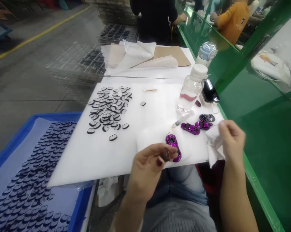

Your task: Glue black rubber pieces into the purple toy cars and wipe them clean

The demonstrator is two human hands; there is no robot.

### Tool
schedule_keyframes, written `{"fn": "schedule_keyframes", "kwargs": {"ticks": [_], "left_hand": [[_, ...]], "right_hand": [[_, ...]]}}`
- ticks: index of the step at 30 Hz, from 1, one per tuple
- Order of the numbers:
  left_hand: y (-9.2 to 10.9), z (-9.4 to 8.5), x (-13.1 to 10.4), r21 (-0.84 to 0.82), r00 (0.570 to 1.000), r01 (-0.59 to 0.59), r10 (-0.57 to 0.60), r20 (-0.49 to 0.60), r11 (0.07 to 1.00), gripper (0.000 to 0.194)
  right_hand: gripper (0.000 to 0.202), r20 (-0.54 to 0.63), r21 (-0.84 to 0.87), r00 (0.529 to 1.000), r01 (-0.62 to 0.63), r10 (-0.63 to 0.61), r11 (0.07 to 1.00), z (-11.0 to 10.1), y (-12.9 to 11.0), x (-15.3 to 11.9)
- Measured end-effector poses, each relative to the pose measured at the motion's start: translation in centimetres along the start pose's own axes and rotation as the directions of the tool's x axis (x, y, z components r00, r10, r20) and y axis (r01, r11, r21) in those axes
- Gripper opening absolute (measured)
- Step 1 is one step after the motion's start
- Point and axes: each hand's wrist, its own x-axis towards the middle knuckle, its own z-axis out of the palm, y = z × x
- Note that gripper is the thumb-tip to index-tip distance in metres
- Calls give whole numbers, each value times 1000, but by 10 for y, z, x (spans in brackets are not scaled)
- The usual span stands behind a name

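Note:
My left hand is raised over the table's front edge, its fingers pinching a small dark piece. Just behind those fingertips lies a purple toy car. My right hand grips a crumpled white tissue at the right edge. Between the hands and the bottle are two more purple cars and a black car part. Many small dark curved pieces are spread over the left part of the white table.
A clear bottle, a blue-lidded bottle and a phone stand or lie at the right. Papers cover the far end. A blue tray of dark pieces sits lower left. Green partition at right; people beyond.

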Motion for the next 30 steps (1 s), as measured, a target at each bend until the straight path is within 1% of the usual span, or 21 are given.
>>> {"fn": "schedule_keyframes", "kwargs": {"ticks": [2,3,4,5,6,7,8,9,10,11,12,15,17,18,23,25,26,27,28,29,30], "left_hand": [[-5,8,7,-198,993,117,-120,-3,973,20],[-6,8,9,-247,987,154,-159,-1,957,22],[-6,8,10,-274,982,181,-187,5,945,23],[-6,8,9,-290,979,199,-205,9,936,23],[-5,7,8,-298,976,212,-219,10,931,24],[-4,6,6,-300,973,224,-232,7,927,24],[-4,5,4,-297,970,234,-245,1,926,24],[-4,5,3,-291,967,240,-254,-11,926,24],[-4,5,2,-285,965,242,-260,-26,928,24],[-4,5,2,-279,964,243,-263,-38,929,24],[-4,5,2,-276,963,240,-263,-50,931,24],[-5,6,2,-279,962,234,-264,-72,931,23],[-5,7,2,-281,959,237,-271,-87,930,23],[-5,7,2,-281,957,239,-275,-94,929,24],[-7,9,3,-275,960,229,-264,-96,934,25],[-6,8,3,-273,964,220,-252,-89,937,23],[-5,8,3,-260,966,216,-245,-83,941,24],[-3,7,2,-227,970,209,-232,-77,951,25],[-1,6,0,-161,975,194,-208,-74,968,26],[2,4,-2,-45,984,161,-164,-74,986,26],[6,3,-5,126,993,97,-88,-76,987,24]], "right_hand": [[32,-215,87,976,46,-26,995,-1,-10,-3],[33,-245,140,969,60,-24,988,0,-18,-8],[34,-206,187,978,64,-24,980,2,-28,-15],[34,-119,231,993,54,-27,972,5,-40,-23],[32,16,247,997,65,-71,967,10,-52,-32],[25,136,247,981,104,-141,963,16,-65,-40],[16,257,245,935,181,-244,953,22,-76,-47],[7,338,245,872,281,-353,928,29,-86,-52],[6,393,248,800,382,-453,890,36,-93,-55],[10,426,247,728,477,-537,843,41,-97,-56],[12,432,236,675,555,-598,797,46,-100,-56],[12,394,159,615,686,-683,710,49,-101,-52],[12,427,142,567,727,-704,671,46,-100,-50],[13,441,138,552,737,-707,661,44,-101,-49],[14,419,109,546,763,-725,637,42,-106,-51],[13,458,107,527,767,-716,632,37,-104,-52],[12,477,89,535,760,-697,644,33,-102,-52],[11,484,62,560,744,-672,665,27,-99,-51],[12,479,32,609,708,-632,705,22,-96,-49],[14,461,9,671,650,-580,760,17,-92,-48],[15,439,-1,738,571,-513,821,14,-88,-47]]}}
